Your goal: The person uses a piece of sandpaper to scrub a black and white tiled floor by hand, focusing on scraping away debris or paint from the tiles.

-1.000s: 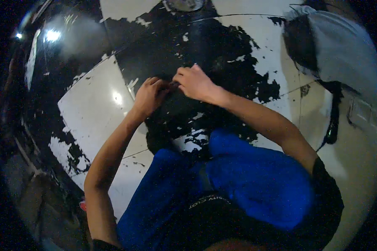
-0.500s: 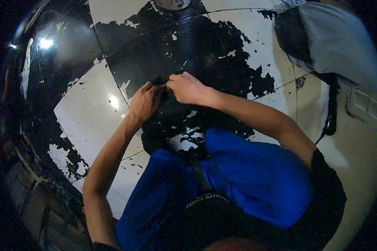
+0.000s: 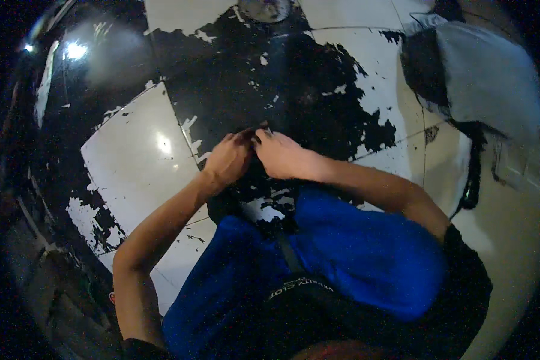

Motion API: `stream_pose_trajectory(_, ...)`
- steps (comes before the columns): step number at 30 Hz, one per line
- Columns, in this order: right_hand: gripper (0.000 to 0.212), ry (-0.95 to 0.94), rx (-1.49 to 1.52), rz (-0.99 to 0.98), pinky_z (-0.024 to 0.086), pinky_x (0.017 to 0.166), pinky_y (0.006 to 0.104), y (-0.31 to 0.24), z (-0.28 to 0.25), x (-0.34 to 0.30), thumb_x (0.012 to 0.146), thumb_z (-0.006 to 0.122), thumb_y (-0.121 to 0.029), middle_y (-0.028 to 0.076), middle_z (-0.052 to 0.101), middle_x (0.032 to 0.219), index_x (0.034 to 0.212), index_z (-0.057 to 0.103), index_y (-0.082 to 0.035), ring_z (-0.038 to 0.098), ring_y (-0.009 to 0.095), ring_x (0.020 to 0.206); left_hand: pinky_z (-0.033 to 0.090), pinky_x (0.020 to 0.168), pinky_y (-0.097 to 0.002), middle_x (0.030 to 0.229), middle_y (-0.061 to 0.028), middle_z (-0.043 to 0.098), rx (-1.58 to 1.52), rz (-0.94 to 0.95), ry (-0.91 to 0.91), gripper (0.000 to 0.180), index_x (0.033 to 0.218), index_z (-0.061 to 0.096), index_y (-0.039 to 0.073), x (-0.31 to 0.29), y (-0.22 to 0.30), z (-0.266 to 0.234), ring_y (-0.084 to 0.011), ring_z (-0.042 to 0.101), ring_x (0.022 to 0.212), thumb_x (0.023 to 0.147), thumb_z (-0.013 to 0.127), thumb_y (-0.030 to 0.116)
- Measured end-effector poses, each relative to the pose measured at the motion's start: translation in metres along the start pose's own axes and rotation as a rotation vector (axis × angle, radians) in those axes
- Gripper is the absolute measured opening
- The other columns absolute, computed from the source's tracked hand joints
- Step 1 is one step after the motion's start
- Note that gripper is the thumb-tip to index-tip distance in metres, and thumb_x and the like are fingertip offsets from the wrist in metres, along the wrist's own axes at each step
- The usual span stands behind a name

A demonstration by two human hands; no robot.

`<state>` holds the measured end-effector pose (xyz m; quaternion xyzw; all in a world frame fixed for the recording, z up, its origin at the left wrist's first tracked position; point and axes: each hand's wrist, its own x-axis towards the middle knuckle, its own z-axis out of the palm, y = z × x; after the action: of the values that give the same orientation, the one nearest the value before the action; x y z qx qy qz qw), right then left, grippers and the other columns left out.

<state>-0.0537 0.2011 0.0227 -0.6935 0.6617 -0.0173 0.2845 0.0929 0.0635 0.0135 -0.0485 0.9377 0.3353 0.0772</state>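
Note:
My left hand (image 3: 229, 159) and my right hand (image 3: 285, 156) meet in front of my knees, low over the floor. The fingers of both are curled and closed, with their tips nearly touching. Something small and dark sits at the fingertips, but it blends into the black floor behind, so its kind cannot be made out. My right thumb and forefinger look pinched together. Beneath them is a tiled floor (image 3: 126, 141) with a large patch of peeling black coating (image 3: 222, 78). My blue-clad legs (image 3: 366, 258) are bent below my hands.
A round greyish object (image 3: 265, 9) stands at the far edge. To the right a pale cloth-like bundle (image 3: 486, 72) with a dark side rests near a dark strip (image 3: 474, 168) on the floor. A glossy dark surface (image 3: 96, 66) reflects a bright light at the far left.
Both hands have come slightly nearer to my body, and my right hand has turned with its fingers pointing more away from me. The whole view has shifted a little.

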Motion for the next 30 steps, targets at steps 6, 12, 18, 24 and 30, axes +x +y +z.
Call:
stream_pose_trajectory(6,0.039,-0.036,0.008,0.089,0.05,0.099,0.0473,-0.002,-0.008,0.002,0.08,0.068,-0.015,0.029,0.054,0.13,0.109,0.067,0.011,0.062,0.039,0.113,0.036,0.117,-0.05,0.143,-0.024,0.055,0.164,-0.071,-0.04,0.053,0.135,0.057,-0.006,0.005,0.013,0.011,-0.0422,0.045,0.136,0.084,0.061,0.01)
stream_pose_trajectory(12,0.034,0.043,0.057,0.063,0.046,0.108,0.051,0.027,-0.03,0.034,0.084,0.066,-0.011,0.025,0.051,0.135,0.114,0.065,0.005,0.059,0.042,0.119,0.031,0.116,-0.0564,0.133,-0.0285,0.059,0.259,-0.039,0.218,0.043,0.12,0.065,-0.01,0.017,0.0,-0.003,-0.0482,0.044,0.131,0.09,0.062,0.02)
stream_pose_trajectory(18,0.015,0.251,0.129,-0.006,0.048,0.108,0.0489,0.047,-0.041,0.061,0.085,0.061,-0.007,0.024,0.055,0.137,0.091,0.072,0.002,0.061,0.042,0.119,0.031,0.117,-0.0587,0.131,-0.028,0.061,0.13,-0.079,0.228,0.033,0.113,0.068,-0.006,0.038,-0.023,-0.024,-0.0512,0.042,0.133,0.093,0.062,0.019)
stream_pose_trajectory(24,0.024,0.295,0.255,0.0,0.045,0.112,0.0496,0.068,-0.041,0.083,0.085,0.062,0.0,0.026,0.048,0.147,0.108,0.068,0.005,0.053,0.046,0.132,0.034,0.117,-0.0582,0.129,-0.0301,0.062,0.001,-0.111,0.417,0.031,0.111,0.069,-0.005,0.057,-0.054,-0.024,-0.0515,0.046,0.13,0.092,0.066,0.019)
stream_pose_trajectory(30,0.03,0.451,0.175,-0.079,0.039,0.118,0.0506,0.093,-0.05,0.121,0.083,0.061,0.004,0.033,0.044,0.152,0.112,0.064,0.008,0.045,0.051,0.139,0.036,0.116,-0.0536,0.127,-0.0351,0.06,-0.061,-0.087,0.533,0.033,0.103,0.07,-0.012,0.087,-0.081,-0.055,-0.0497,0.051,0.127,0.089,0.068,0.018)
